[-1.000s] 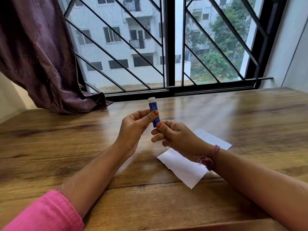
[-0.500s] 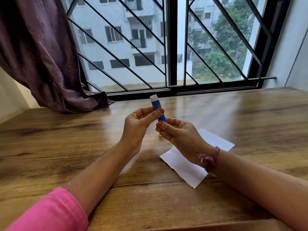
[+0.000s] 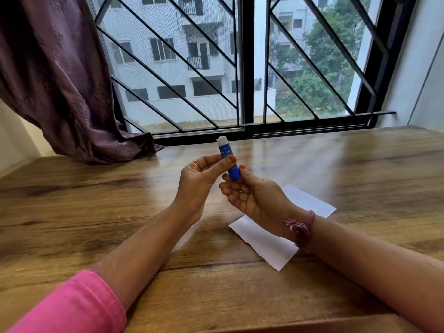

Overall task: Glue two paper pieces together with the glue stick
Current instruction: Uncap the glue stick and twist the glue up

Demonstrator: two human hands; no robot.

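Head view: we pinch the small blue plastic glue stick [image 3: 231, 162] in the air, left hand [image 3: 197, 186] mid-barrel, right hand [image 3: 252, 198] at its base. Light and rigid, probably slick. Thin white paper sheet [image 3: 266, 241] lies flat on the wooden table [image 3: 96, 212]; likely flimsy, best lifted by an edge.

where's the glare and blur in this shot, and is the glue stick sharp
Head view: window daylight throws a pale glare streak across the table; wood grain smears with blur toward the edges; window bars bow from wide-angle distortion; the glue stick is fairly sharp, its label unreadable; the paper looks crisp.
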